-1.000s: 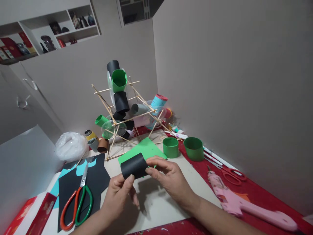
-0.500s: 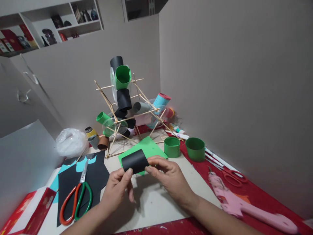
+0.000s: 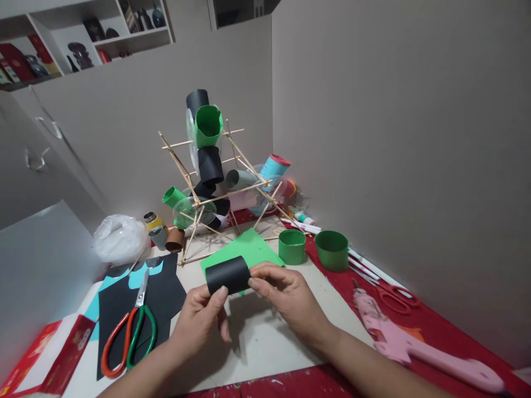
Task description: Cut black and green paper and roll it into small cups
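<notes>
Black, probably light and springy, the paper roll (image 3: 228,275) held at seven o'clock of the green sheet (image 3: 248,247) looks to me easily dented, best gripped by its ends, where the left hand (image 3: 202,314) pinches at seven o'clock, the right hand (image 3: 290,293) at three.

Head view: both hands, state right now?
Left hand: closed, holding the black paper roll near its left end.
Right hand: closed, pinching the same roll at its right end.

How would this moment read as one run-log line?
left hand: holds black paper tube | right hand: holds same tube | nearby: scissors on black sheet
</notes>
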